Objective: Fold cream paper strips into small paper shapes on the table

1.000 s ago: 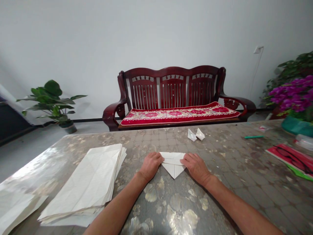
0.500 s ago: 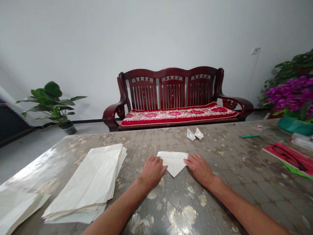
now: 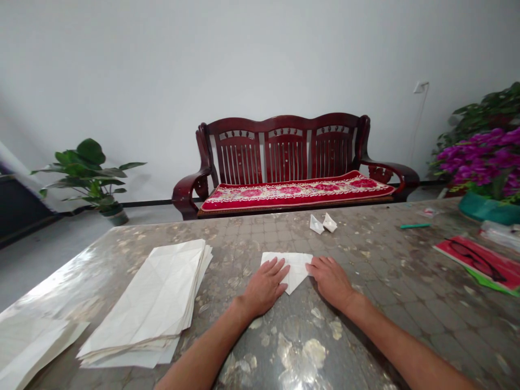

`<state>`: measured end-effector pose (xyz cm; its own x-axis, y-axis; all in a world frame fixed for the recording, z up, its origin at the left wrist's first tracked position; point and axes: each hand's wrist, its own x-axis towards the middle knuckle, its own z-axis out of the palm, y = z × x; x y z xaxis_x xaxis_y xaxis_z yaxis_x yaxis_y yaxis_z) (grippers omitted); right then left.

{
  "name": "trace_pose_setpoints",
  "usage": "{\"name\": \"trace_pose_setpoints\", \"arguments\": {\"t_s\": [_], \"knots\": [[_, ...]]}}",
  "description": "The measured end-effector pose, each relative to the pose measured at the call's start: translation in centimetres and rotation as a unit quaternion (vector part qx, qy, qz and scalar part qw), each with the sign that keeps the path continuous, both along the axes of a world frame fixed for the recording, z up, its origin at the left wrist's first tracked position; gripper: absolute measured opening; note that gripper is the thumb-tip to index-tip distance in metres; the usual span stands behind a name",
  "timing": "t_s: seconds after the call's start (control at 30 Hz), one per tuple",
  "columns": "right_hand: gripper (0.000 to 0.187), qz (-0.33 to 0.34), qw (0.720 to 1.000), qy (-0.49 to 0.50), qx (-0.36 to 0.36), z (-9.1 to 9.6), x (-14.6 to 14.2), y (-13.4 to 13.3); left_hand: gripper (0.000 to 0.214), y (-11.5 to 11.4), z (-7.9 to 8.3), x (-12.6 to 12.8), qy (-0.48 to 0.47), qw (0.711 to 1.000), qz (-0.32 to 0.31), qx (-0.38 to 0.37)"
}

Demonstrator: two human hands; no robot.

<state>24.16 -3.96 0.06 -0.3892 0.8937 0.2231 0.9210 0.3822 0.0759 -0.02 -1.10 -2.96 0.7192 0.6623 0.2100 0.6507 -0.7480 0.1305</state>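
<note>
One folded white paper (image 3: 298,266) is pressed to the table (image 3: 365,330), its long straight edge running left to right on the far side and its point aimed at the near side. Its left part is covered by the left hand (image 3: 265,290), the fingers (image 3: 278,272) spread flat and open, with no grip taken. The open right hand (image 3: 331,280) lies less over it, the fingertips (image 3: 314,265) set at its right edge. A paper stack (image 3: 146,303) is placed to the left; two small folded papers (image 3: 323,223) lie farther off.
</note>
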Motion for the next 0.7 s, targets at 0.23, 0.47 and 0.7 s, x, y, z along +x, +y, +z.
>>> {"name": "trace_pose_setpoints", "arguments": {"t_s": [0.23, 0.47, 0.7], "knots": [[0.044, -0.015, 0.985, 0.170, 0.029, -0.4, -2.9, -1.0, 0.050, -0.6, -0.1, 0.3, 0.004, 1.000, 0.024, 0.009], [0.050, 0.024, 0.978, 0.202, 0.039, -3.5, -5.9, -2.7, 0.056, -0.7, -0.1, 0.4, 0.014, 0.999, 0.028, 0.010], [0.052, 0.014, 0.981, 0.191, 0.017, -4.0, -5.7, -2.7, 0.053, -0.5, -0.6, 0.3, 0.015, 0.999, 0.026, 0.024]]}}
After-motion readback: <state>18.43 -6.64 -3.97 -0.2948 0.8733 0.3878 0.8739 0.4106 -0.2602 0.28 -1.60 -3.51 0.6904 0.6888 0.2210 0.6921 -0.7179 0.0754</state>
